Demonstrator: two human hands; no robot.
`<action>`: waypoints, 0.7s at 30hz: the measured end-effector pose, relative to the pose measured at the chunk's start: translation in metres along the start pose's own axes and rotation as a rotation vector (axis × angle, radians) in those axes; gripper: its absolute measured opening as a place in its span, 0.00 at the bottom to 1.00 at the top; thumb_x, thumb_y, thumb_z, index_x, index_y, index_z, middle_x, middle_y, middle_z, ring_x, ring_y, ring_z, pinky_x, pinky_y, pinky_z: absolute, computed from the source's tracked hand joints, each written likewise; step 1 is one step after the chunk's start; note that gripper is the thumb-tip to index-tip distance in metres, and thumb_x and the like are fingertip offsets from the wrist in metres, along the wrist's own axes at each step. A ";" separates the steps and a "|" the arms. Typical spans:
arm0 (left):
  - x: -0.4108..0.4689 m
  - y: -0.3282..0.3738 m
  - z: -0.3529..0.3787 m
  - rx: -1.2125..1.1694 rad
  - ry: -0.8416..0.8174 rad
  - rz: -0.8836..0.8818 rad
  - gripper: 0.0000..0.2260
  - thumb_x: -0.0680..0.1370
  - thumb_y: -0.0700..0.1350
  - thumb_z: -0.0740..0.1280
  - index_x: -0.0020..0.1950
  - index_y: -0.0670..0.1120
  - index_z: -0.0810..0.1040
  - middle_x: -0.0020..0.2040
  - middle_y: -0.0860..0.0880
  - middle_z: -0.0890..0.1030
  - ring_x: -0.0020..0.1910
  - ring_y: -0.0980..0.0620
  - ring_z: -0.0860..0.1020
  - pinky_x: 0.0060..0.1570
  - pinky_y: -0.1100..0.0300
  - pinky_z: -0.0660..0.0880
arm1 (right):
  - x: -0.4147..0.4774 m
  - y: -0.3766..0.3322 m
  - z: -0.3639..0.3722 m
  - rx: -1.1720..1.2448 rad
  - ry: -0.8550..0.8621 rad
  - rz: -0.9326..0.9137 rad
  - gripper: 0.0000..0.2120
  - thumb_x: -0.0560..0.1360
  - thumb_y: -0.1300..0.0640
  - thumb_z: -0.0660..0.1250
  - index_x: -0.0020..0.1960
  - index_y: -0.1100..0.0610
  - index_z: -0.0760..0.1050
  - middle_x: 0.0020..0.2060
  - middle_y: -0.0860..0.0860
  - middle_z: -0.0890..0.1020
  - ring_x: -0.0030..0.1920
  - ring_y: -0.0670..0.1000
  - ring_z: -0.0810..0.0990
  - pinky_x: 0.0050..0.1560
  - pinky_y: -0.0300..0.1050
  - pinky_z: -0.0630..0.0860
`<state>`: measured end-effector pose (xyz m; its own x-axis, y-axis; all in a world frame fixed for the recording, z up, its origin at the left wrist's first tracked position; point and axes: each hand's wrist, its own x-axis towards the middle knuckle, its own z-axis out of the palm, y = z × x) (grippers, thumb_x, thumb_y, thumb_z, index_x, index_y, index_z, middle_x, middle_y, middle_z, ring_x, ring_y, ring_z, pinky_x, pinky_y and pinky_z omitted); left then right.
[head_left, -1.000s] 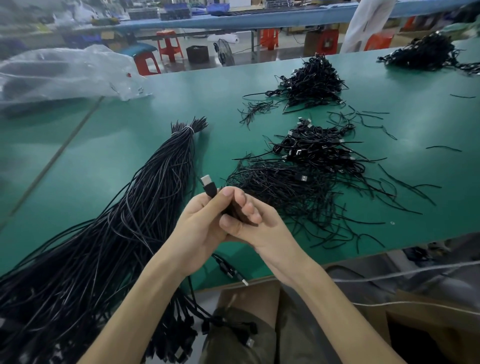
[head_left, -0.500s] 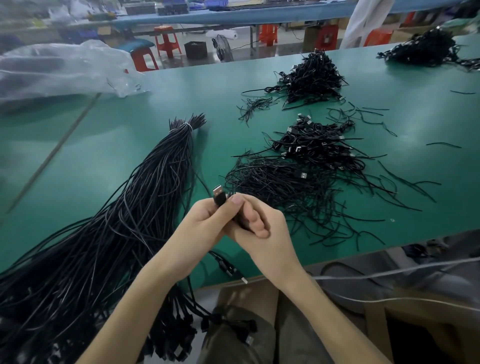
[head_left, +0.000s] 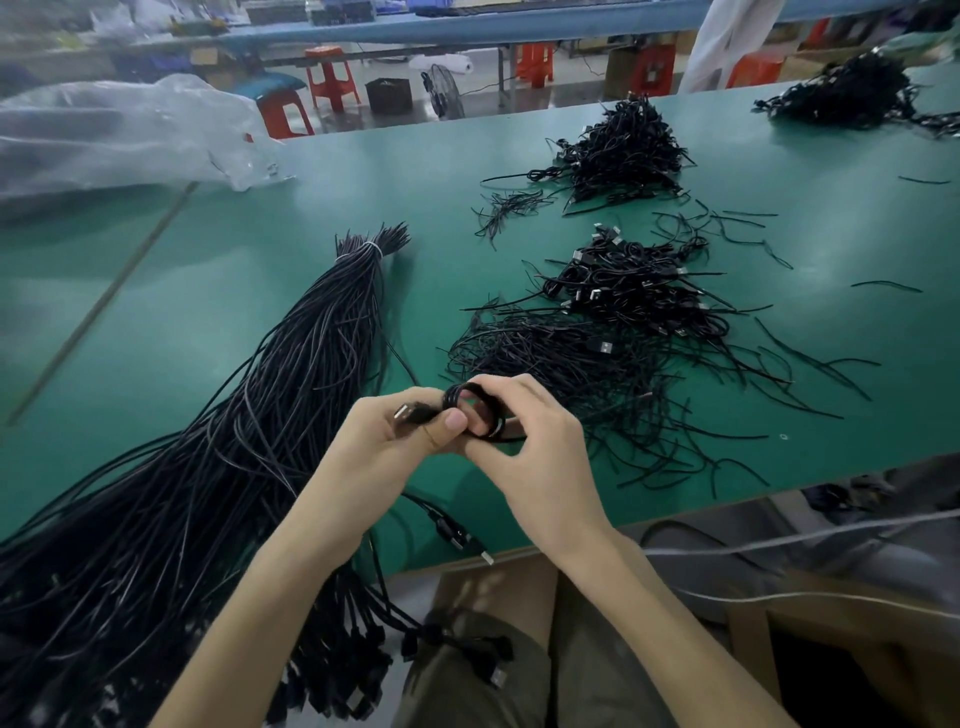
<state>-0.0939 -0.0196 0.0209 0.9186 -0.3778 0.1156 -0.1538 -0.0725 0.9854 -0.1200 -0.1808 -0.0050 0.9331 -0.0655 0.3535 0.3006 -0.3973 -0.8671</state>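
A short black cable (head_left: 460, 396), wound into a small coil, sits between both hands just above the worktop (head_left: 260, 322). The left hand (head_left: 384, 441) pinches the end by the metal plug (head_left: 402, 414), which points left, away from the coil. The right hand (head_left: 535, 457) has its grip closed round the coil's right side, and a finger seems to pass through the loop. The ties (head_left: 597, 374) lie just beyond, nearer the right hand.
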 end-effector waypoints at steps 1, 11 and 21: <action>0.001 -0.001 0.001 0.014 0.046 -0.008 0.09 0.76 0.45 0.70 0.49 0.41 0.86 0.50 0.39 0.84 0.54 0.41 0.84 0.61 0.52 0.79 | 0.001 0.000 0.000 -0.036 0.002 -0.006 0.19 0.73 0.63 0.77 0.62 0.56 0.79 0.53 0.47 0.79 0.54 0.45 0.77 0.56 0.33 0.72; 0.003 -0.011 -0.007 0.119 0.122 -0.001 0.02 0.76 0.40 0.74 0.45 0.43 0.87 0.36 0.45 0.86 0.36 0.51 0.83 0.42 0.65 0.77 | 0.000 0.001 -0.005 -0.066 -0.297 0.168 0.17 0.75 0.48 0.75 0.59 0.47 0.71 0.45 0.46 0.81 0.42 0.46 0.81 0.38 0.39 0.75; 0.008 -0.013 -0.013 0.047 0.121 -0.177 0.16 0.70 0.44 0.77 0.54 0.41 0.78 0.39 0.40 0.85 0.37 0.43 0.86 0.39 0.62 0.81 | -0.004 0.003 -0.012 -0.319 -0.386 0.149 0.06 0.84 0.52 0.64 0.50 0.51 0.69 0.38 0.43 0.78 0.36 0.44 0.75 0.37 0.46 0.70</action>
<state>-0.0804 -0.0098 0.0104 0.9694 -0.2419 -0.0423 0.0001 -0.1718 0.9851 -0.1251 -0.1927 -0.0047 0.9840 0.1762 0.0268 0.1401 -0.6721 -0.7270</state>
